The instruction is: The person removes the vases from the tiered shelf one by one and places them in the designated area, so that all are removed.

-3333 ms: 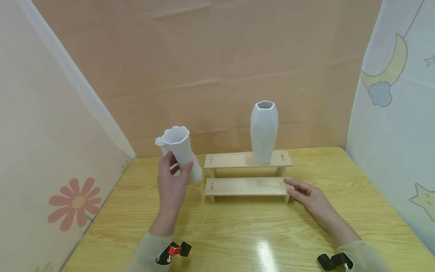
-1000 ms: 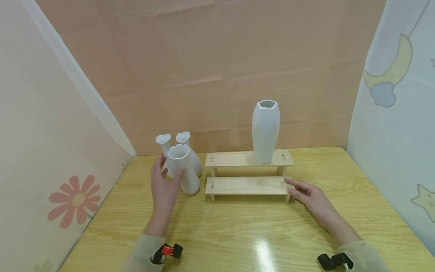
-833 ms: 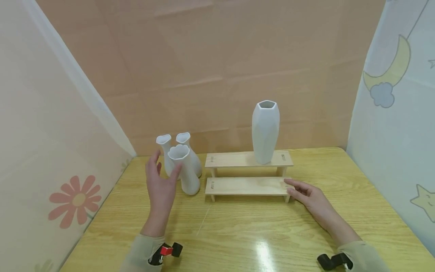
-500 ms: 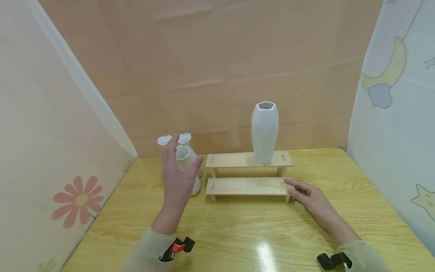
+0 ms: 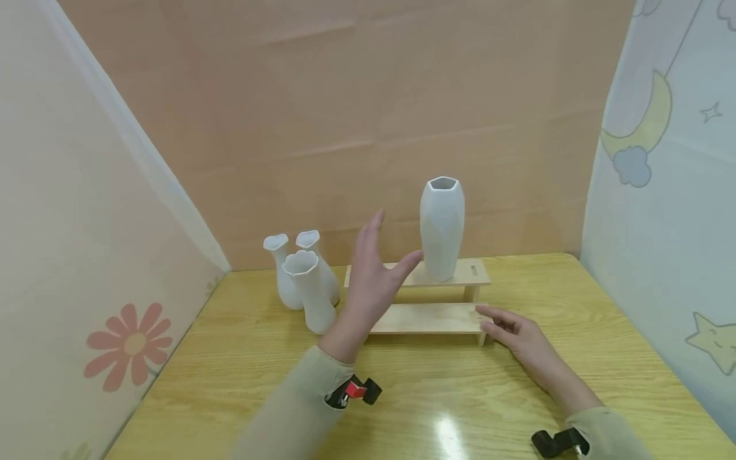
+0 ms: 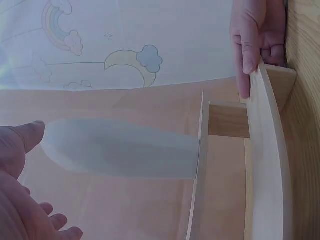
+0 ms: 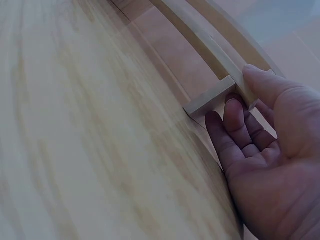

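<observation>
My left hand (image 5: 372, 281) is raised in front of the two-step wooden stand (image 5: 431, 318), thumb and fingers spread with nothing between them. Just right of its thumb, a tall faceted white vase (image 5: 441, 230) stands upright on the upper step; the left wrist view shows this vase (image 6: 120, 147) beyond the thumb. My right hand (image 5: 520, 338) grips the right end of the lower step, thumb above and fingers curled below in the right wrist view. Left of the stand, a white vase with a scalloped rim (image 5: 310, 294) stands on the table before two narrow-necked white vases.
The narrow-necked vases, one at the left (image 5: 287, 284) and one at the right (image 5: 326, 275), are grouped closely with the scalloped one. A wood-grain table (image 5: 241, 383) bears everything. An orange-brown backdrop (image 5: 368, 96) rises behind, with patterned sheets at both sides.
My left hand has set the scalloped vase on the table, let go of it, and moved right toward the faceted vase. My right hand keeps its place on the stand.
</observation>
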Tool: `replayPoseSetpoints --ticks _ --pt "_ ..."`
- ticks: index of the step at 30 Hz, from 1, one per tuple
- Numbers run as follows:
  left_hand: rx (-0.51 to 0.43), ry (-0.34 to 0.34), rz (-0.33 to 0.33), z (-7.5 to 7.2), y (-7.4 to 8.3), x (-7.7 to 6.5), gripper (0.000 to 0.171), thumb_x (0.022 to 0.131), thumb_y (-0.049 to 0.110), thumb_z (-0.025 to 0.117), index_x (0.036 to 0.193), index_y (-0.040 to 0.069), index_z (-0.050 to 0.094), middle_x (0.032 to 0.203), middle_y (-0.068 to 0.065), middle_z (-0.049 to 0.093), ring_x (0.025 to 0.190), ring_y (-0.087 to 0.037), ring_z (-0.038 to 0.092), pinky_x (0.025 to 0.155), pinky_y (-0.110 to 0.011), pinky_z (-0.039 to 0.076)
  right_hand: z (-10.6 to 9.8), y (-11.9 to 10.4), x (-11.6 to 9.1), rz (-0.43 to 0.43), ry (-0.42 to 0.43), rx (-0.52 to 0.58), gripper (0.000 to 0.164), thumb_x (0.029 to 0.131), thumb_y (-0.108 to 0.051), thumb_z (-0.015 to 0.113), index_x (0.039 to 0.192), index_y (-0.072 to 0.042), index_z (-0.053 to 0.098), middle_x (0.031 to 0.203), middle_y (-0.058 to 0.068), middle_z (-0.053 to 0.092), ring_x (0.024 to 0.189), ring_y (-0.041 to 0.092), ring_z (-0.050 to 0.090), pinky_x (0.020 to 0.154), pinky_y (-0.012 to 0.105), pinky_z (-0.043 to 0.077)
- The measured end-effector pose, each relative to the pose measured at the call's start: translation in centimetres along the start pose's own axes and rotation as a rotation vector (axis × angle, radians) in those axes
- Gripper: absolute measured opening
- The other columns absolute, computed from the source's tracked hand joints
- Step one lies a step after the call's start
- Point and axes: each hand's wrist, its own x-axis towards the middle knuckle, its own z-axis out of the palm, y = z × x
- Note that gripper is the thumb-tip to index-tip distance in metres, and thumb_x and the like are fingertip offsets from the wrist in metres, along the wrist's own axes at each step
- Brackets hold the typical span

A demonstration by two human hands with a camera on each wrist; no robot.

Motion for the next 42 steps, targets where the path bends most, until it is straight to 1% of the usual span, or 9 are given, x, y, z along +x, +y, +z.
replayPoseSetpoints --ticks 4,8,11,15,19,24,32,38,42 --pt "-0.034 -0.006 -0.031 1.7 0.3 1.5 0.1 0.096 0.036 0.09 0.175 0.018 0.031 0.174 -0.005 0.037 0.159 -0.026 0.037 0.127 -0.057 0.036 0.0 -0.1 0.1 0.004 0.004 -0.006 0.056 0.113 -0.043 0.066 0.161 -0.015 0.059 0.165 0.015 0.05 0.132 0.016 0.05 0.097 0.014 0.046" --pt "-0.065 -0.004 -0.071 3.4 0.5 2.6 0.101 0.095 0.033 0.091 0.175 0.022 0.03 0.172 -0.007 0.04 0.157 -0.027 0.04 0.124 -0.057 0.039 0.1 0.0 0.2 0.003 0.014 -0.006 0.056 0.112 -0.043 0.067 0.16 -0.016 0.06 0.16 0.015 0.055 0.128 0.015 0.052 0.097 0.015 0.047" --pt "-0.089 -0.006 -0.096 4.5 0.5 3.1 0.102 0.095 0.033 0.091 0.175 0.024 0.029 0.171 -0.008 0.041 0.157 -0.029 0.042 0.121 -0.06 0.041 0.2 0.1 0.2 0.0 0.015 -0.004 0.055 0.112 -0.042 0.067 0.16 -0.017 0.06 0.158 0.013 0.056 0.126 0.016 0.052 0.096 0.017 0.048" --pt "-0.113 -0.001 -0.112 5.8 0.4 3.8 0.101 0.095 0.032 0.091 0.175 0.022 0.029 0.168 -0.009 0.044 0.154 -0.031 0.045 0.117 -0.065 0.045 0.3 0.1 0.2 -0.003 0.013 -0.007 0.055 0.112 -0.043 0.067 0.16 -0.018 0.06 0.158 0.012 0.056 0.126 0.017 0.052 0.096 0.017 0.048" --pt "-0.113 0.012 -0.106 6.7 0.3 4.3 0.099 0.095 0.032 0.091 0.174 0.023 0.032 0.163 -0.006 0.048 0.148 -0.026 0.049 0.11 -0.062 0.052 0.3 0.2 0.2 -0.003 0.009 0.002 0.055 0.112 -0.043 0.067 0.16 -0.019 0.06 0.159 0.012 0.055 0.126 0.017 0.051 0.096 0.017 0.048" --pt "-0.127 0.024 -0.099 7.3 0.3 4.5 0.095 0.094 0.03 0.092 0.171 0.029 0.036 0.154 -0.002 0.051 0.136 -0.021 0.055 0.101 -0.057 0.058 0.3 0.2 0.2 -0.006 0.008 0.014 0.055 0.112 -0.042 0.067 0.16 -0.017 0.06 0.16 0.012 0.055 0.126 0.016 0.052 0.096 0.017 0.049" --pt "-0.117 0.055 -0.093 7.6 0.4 4.6 0.09 0.095 0.026 0.091 0.168 0.028 0.039 0.15 -0.001 0.053 0.133 -0.018 0.054 0.102 -0.053 0.058 0.3 0.1 0.2 -0.006 0.007 0.014 0.055 0.112 -0.042 0.067 0.16 -0.016 0.06 0.161 0.014 0.054 0.13 0.017 0.051 0.097 0.017 0.049" --pt "-0.103 0.06 -0.076 7.6 0.3 4.6 0.087 0.096 0.026 0.091 0.167 0.027 0.041 0.15 0.0 0.053 0.131 -0.017 0.055 0.101 -0.053 0.058 0.3 0.1 0.2 -0.002 0.006 0.017 0.056 0.112 -0.043 0.067 0.16 -0.016 0.06 0.166 0.014 0.05 0.144 0.027 0.046 0.098 0.012 0.046" --pt "-0.099 0.06 -0.069 7.6 0.3 4.7 0.084 0.096 0.026 0.09 0.165 0.025 0.042 0.148 0.001 0.055 0.13 -0.018 0.056 0.1 -0.053 0.059 0.3 0.1 0.2 0.003 0.002 0.029 0.057 0.112 -0.043 0.067 0.161 -0.014 0.059 0.168 0.015 0.048 0.149 0.033 0.042 0.097 0.011 0.045"
